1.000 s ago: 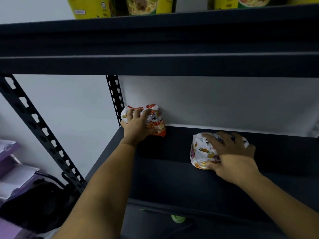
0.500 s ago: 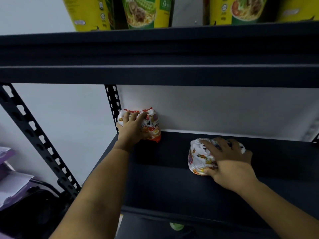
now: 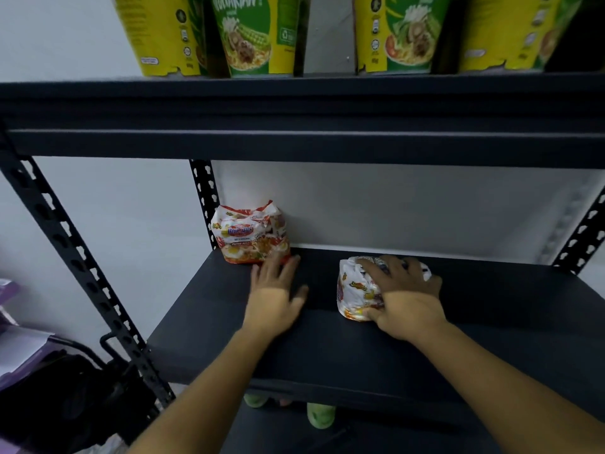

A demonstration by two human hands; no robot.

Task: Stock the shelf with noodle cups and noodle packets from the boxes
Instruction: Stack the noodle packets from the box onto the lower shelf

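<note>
A red-and-white noodle packet [image 3: 250,232] stands upright in the back left corner of the dark shelf board [image 3: 327,348], leaning on the white back panel. My left hand [image 3: 276,291] hovers just in front of it with fingers spread, holding nothing. A second white noodle packet [image 3: 355,291] lies on the shelf board to the right. My right hand [image 3: 404,293] grips this packet from above, with its fingers curled over the top and covering its right half.
Yellow-and-green noodle cups [image 3: 252,34] stand in a row on the upper shelf [image 3: 294,106]. Perforated black uprights [image 3: 65,244] frame the rack at left and right. A dark bag [image 3: 59,398] and purple items sit on the floor at left.
My left hand has let go of the red-and-white packet and drawn back toward me, leaving it standing in the corner. My right hand still holds the other packet in much the same place.
</note>
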